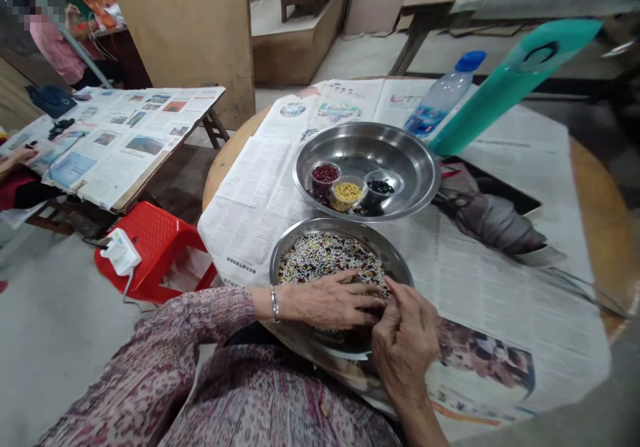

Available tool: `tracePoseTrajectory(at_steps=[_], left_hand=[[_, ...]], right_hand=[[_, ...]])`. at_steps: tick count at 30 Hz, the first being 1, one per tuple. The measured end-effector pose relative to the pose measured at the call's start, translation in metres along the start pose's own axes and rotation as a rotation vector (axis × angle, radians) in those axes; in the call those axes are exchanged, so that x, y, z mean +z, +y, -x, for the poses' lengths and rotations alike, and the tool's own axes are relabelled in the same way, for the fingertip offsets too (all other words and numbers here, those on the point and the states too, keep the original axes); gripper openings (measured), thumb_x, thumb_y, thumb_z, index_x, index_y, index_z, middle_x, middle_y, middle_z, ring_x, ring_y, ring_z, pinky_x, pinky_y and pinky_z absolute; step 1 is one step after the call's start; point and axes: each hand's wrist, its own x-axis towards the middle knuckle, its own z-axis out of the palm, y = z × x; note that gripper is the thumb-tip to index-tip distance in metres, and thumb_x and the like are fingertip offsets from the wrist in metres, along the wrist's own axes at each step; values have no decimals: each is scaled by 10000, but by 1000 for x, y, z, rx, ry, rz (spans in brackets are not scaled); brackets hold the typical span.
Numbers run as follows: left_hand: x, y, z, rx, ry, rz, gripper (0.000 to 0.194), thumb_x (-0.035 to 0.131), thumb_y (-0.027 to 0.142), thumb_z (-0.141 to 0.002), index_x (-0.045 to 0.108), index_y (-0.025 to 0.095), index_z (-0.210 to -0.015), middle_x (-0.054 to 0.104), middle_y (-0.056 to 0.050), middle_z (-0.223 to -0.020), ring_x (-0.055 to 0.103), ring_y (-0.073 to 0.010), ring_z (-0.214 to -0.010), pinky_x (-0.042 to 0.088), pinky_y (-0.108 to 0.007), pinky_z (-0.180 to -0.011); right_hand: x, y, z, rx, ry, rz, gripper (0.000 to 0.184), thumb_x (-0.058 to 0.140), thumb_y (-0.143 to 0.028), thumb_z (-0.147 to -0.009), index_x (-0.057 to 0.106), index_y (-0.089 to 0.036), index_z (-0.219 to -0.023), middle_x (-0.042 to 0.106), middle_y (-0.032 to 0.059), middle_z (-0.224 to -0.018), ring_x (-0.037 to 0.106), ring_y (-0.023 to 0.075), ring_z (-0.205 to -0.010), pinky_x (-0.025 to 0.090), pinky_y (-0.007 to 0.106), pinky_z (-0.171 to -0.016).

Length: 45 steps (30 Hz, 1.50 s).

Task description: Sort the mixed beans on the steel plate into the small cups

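Observation:
My left hand (330,300) lies in the near steel bowl (300,240), fingers curled flat over the mixed beans and grains (325,260). My right hand (405,340) sits at the bowl's right front rim, its fingers pinched together on the mix beside the left fingertips; what they hold is too small to see. Behind stands a larger steel basin (400,153) with three small cups: red beans (325,175), yellow grains (347,193) and black beans (380,188).
Newspaper (500,280) covers the round table. A water bottle (443,97) and a teal tube (505,87) lie at the back right, a grey cloth bundle (490,220) to the right. A red stool (155,247) with a charger (120,250) stands left; another person sits at a papered table (115,140).

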Motion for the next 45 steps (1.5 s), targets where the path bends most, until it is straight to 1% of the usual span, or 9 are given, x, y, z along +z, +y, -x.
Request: tracePoseTrajectory(at_steps=[8,14,19,22,25,30,34,39,45], left_hand=[[3,-45,-9,-436,-52,-100,213,481,282,-992,629,168,-1096,596,-99,-1199,548,-240,-1114,426,-442,-1003],[-23,-27,34,-713,-152,-7,415,578,556,-906,575,179,-1081,542,-103,-1132,524,-255,-1033,477,-343,-793],[-29,10,42,-614,-219,242,488,705,467,-847,517,167,-1183,522,-98,-1150,540,-233,-1031,505,-322,-805],[-20,17,27,-531,-166,309,171,522,186,-958,537,152,-1124,542,-80,-1102,564,-180,-968,510,-293,-819],[-13,7,9,-499,-92,289,251,404,54,-940,545,146,-1127,545,-85,-1138,567,-173,-985,513,-292,-832],[-10,-18,-16,-655,38,147,345,541,307,-949,521,163,-1262,488,-128,-1309,492,-269,-1162,497,-397,-905],[3,-22,-34,-477,16,156,583,660,490,-852,518,148,-1302,472,-137,-1361,447,-310,-1229,414,-474,-1029],[15,-19,-45,-295,-136,212,328,562,326,-921,598,148,-1195,572,-111,-1238,519,-266,-1143,452,-396,-931],[-15,-11,-5,-243,-205,213,116,577,231,-906,650,173,-975,628,-80,-1006,573,-231,-987,484,-358,-817]], right_hand=[[1,2,1,5,-35,3,345,434,-178,-945,613,-164,-1239,651,148,-1128,598,231,-1076,479,405,-946],[1,0,-1,14,-63,-1,323,440,-200,-943,611,-174,-1216,662,131,-1096,603,222,-1045,486,403,-931],[1,0,-2,-14,-60,8,313,453,-190,-940,616,-157,-1205,674,139,-1088,609,224,-1035,493,398,-921],[1,1,-1,-18,-53,5,310,467,-192,-937,620,-153,-1204,678,142,-1085,615,226,-1028,494,402,-922],[1,1,0,-8,-40,6,310,467,-192,-938,628,-143,-1200,678,150,-1087,619,227,-1031,496,399,-925],[1,1,2,58,-7,3,327,417,-207,-961,641,-153,-1193,677,147,-1097,622,223,-1038,501,404,-924],[1,-1,1,104,18,-8,342,402,-240,-972,642,-141,-1195,667,161,-1105,610,235,-1056,498,422,-922],[1,-3,0,121,10,-11,359,390,-266,-977,634,-123,-1199,653,172,-1098,583,237,-1051,481,422,-919],[1,-2,0,103,-18,-22,336,399,-252,-968,622,-148,-1197,641,152,-1092,579,229,-1036,467,411,-927]])
